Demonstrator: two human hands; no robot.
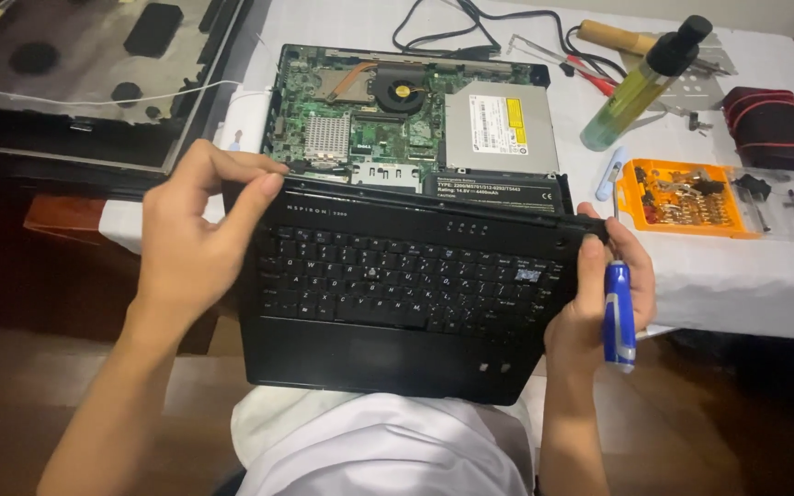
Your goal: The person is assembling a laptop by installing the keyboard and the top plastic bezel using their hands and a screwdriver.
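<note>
A white-covered table (765,285) fills the upper part of the view, its near edge running across at the right, with dark floor below it. At its left edge a detached display panel (94,83) is laid flat, just beside the opened laptop base (415,115), whose green motherboard, fan and silver optical drive (500,124) are exposed. The base's right edge is separated from the tools by a narrow strip of bare cloth.

The black keyboard-and-palmrest cover (397,294) is held tilted over the table's near edge, above the lap, its far edge overlapping the front of the base. Its near edge hangs free of the table.

The cover's far left corner is gripped by the left hand (195,248), fingers curled and thumb pressed against the rim. The right edge is pinched by the right hand (599,303) between thumb and fingertips, while a blue-handled screwdriver (618,317) is tucked under the remaining fingers.

To the right, an orange parts tray (682,197), a yellow-green bottle (640,83), a red-striped pouch (774,129) and a wooden-handled tool (613,37) are crowded together; cables (452,32) run along the far edge.
</note>
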